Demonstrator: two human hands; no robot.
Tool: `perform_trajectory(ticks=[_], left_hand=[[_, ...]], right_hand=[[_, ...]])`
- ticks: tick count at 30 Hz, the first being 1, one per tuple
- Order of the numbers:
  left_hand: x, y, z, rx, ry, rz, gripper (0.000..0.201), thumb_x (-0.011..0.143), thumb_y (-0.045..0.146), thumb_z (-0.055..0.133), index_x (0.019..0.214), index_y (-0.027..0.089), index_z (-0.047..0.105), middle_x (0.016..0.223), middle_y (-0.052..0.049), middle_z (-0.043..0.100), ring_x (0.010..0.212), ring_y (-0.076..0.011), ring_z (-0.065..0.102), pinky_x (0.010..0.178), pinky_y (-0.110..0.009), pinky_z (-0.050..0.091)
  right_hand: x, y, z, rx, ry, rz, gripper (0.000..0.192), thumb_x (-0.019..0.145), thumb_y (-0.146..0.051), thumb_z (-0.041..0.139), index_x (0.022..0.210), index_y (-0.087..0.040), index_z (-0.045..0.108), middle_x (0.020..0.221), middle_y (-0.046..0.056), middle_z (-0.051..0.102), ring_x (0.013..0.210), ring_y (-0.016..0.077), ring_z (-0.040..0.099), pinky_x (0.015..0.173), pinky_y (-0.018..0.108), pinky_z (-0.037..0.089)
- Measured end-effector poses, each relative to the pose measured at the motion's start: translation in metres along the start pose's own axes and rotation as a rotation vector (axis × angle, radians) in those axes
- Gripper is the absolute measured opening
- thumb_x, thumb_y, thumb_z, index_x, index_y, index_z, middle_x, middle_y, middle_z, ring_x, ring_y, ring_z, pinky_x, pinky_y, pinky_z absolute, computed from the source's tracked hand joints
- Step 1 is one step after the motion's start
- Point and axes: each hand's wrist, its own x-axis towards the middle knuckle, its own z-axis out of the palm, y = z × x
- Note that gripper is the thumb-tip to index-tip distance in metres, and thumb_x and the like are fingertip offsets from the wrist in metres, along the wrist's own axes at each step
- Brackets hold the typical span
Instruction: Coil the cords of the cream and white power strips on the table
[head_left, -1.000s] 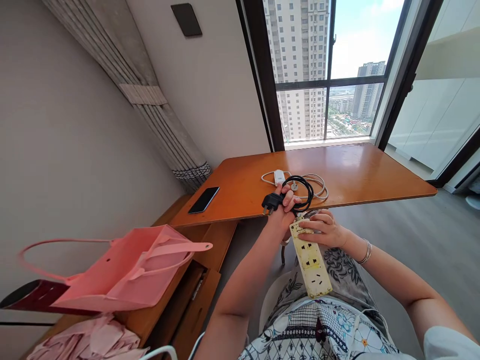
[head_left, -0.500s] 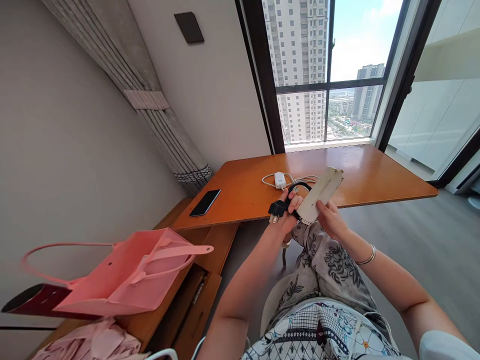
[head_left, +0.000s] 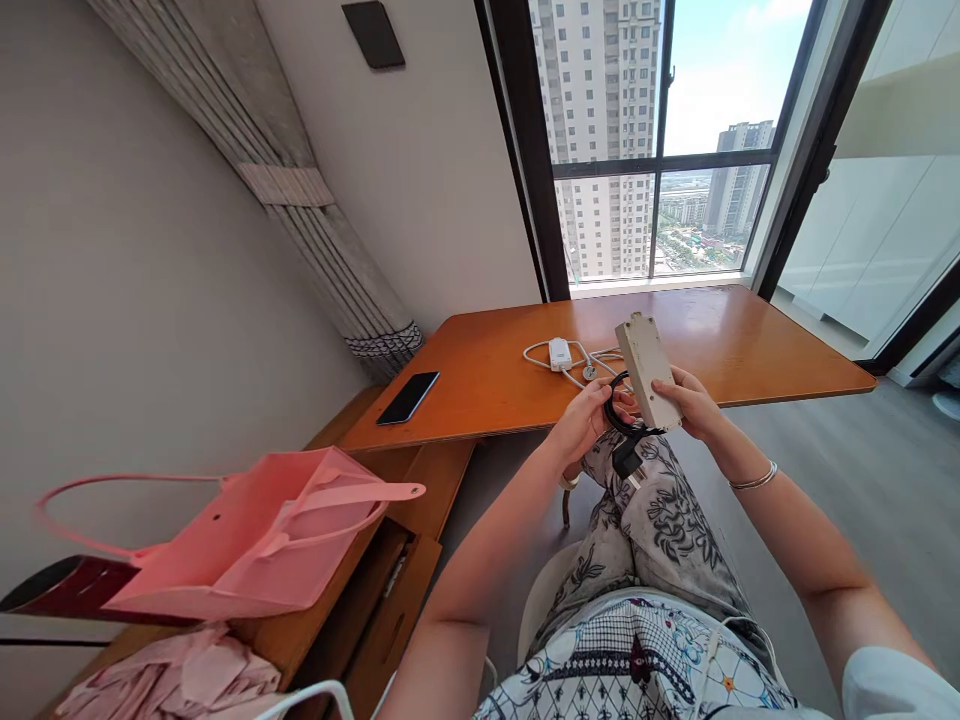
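Observation:
My right hand [head_left: 690,402] grips a yellowed white power strip [head_left: 646,367], held upright with its back side toward me, just in front of the orange table's near edge. My left hand [head_left: 587,420] holds the strip's coiled black cord [head_left: 616,415] beside the strip's lower end. The black plug [head_left: 625,458] dangles below the two hands, over my patterned trousers. Both hands are close together above my knees.
On the orange wooden table [head_left: 750,340] lie a white adapter with a pale cable [head_left: 561,354] and a dark phone [head_left: 407,398]. A pink tote bag [head_left: 262,540] rests on a low wooden unit at left. A large window stands behind the table.
The power strip went from lying socket-side up on my lap to being turned over and raised upright. The plug left my left hand's grip and now hangs below.

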Motion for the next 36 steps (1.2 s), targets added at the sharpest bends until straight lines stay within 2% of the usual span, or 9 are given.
perform_trajectory(ticks=[3, 6, 9, 12, 16, 20, 25, 30, 36], left_hand=[[0.008, 0.003, 0.006, 0.145, 0.042, -0.009, 0.061, 0.06, 0.049, 0.089, 0.102, 0.017, 0.058, 0.073, 0.003, 0.062, 0.052, -0.0083, 0.052, 0.056, -0.027, 0.048], [0.016, -0.001, 0.009, 0.242, 0.071, -0.053, 0.061, 0.054, 0.057, 0.089, 0.086, 0.014, 0.059, 0.057, 0.008, 0.046, 0.045, -0.0037, 0.035, 0.044, -0.021, 0.031], [0.024, -0.008, 0.011, 0.192, 0.171, -0.032, 0.065, 0.052, 0.064, 0.087, 0.083, 0.015, 0.057, 0.054, 0.01, 0.038, 0.044, -0.0014, 0.025, 0.042, -0.02, 0.017], [0.03, -0.016, 0.013, 0.124, 0.265, 0.02, 0.07, 0.048, 0.067, 0.087, 0.084, 0.015, 0.056, 0.055, 0.01, 0.039, 0.043, -0.0003, 0.022, 0.042, -0.02, 0.013], [0.036, -0.028, 0.012, 0.066, 0.348, 0.019, 0.071, 0.047, 0.068, 0.087, 0.082, 0.016, 0.054, 0.055, 0.01, 0.039, 0.043, -0.0006, 0.024, 0.042, -0.02, 0.012], [0.044, -0.035, 0.005, 0.019, 0.431, 0.108, 0.069, 0.048, 0.065, 0.088, 0.083, 0.017, 0.053, 0.055, 0.011, 0.039, 0.043, -0.0007, 0.023, 0.041, -0.02, 0.015], [0.062, -0.039, -0.003, -0.038, 0.54, 0.197, 0.066, 0.051, 0.064, 0.087, 0.084, 0.018, 0.052, 0.057, 0.01, 0.042, 0.045, -0.0019, 0.023, 0.042, -0.021, 0.017], [0.079, -0.047, -0.005, -0.037, 0.612, 0.29, 0.065, 0.055, 0.066, 0.083, 0.088, 0.02, 0.052, 0.062, 0.009, 0.046, 0.048, -0.0042, 0.028, 0.045, -0.024, 0.023], [0.097, -0.042, -0.017, 0.065, 0.504, 0.221, 0.054, 0.068, 0.062, 0.078, 0.09, 0.018, 0.056, 0.062, 0.007, 0.05, 0.05, -0.0069, 0.037, 0.05, -0.024, 0.034]], right_hand=[[0.002, -0.012, -0.004, -0.17, -0.158, -0.033, 0.063, 0.066, -0.049, 0.084, 0.118, -0.019, 0.067, 0.102, 0.006, 0.074, 0.082, 0.0209, 0.067, 0.067, 0.03, 0.053], [0.005, -0.017, -0.001, -0.313, -0.239, -0.075, 0.064, 0.068, -0.047, 0.083, 0.123, -0.018, 0.066, 0.113, 0.008, 0.071, 0.097, 0.0248, 0.067, 0.079, 0.035, 0.054], [0.008, -0.013, 0.005, -0.316, -0.118, -0.075, 0.067, 0.066, -0.048, 0.084, 0.123, -0.019, 0.065, 0.115, 0.009, 0.07, 0.097, 0.0251, 0.067, 0.081, 0.037, 0.056], [0.012, -0.002, 0.009, -0.248, -0.003, -0.007, 0.072, 0.067, -0.05, 0.083, 0.129, -0.022, 0.058, 0.107, 0.007, 0.071, 0.088, 0.0234, 0.068, 0.076, 0.038, 0.057], [0.014, 0.013, 0.007, -0.232, 0.075, 0.055, 0.078, 0.068, -0.051, 0.081, 0.134, -0.024, 0.051, 0.11, 0.007, 0.068, 0.089, 0.0227, 0.068, 0.076, 0.037, 0.058], [0.016, 0.023, -0.003, -0.251, 0.196, 0.073, 0.074, 0.065, -0.051, 0.084, 0.127, -0.024, 0.054, 0.121, 0.008, 0.063, 0.099, 0.0224, 0.065, 0.076, 0.034, 0.058], [0.022, 0.028, -0.009, -0.129, 0.128, 0.199, 0.047, 0.075, -0.057, 0.074, 0.106, -0.025, 0.062, 0.098, 0.003, 0.071, 0.085, 0.0197, 0.069, 0.069, 0.031, 0.056], [0.035, 0.033, -0.004, -0.053, 0.116, 0.145, 0.043, 0.079, -0.056, 0.069, 0.112, -0.029, 0.06, 0.1, 0.0, 0.073, 0.076, 0.0187, 0.069, 0.057, 0.029, 0.052], [0.053, 0.032, -0.014, -0.087, 0.222, 0.132, 0.047, 0.081, -0.053, 0.069, 0.118, -0.028, 0.054, 0.101, 0.001, 0.071, 0.073, 0.0169, 0.07, 0.056, 0.025, 0.049]])
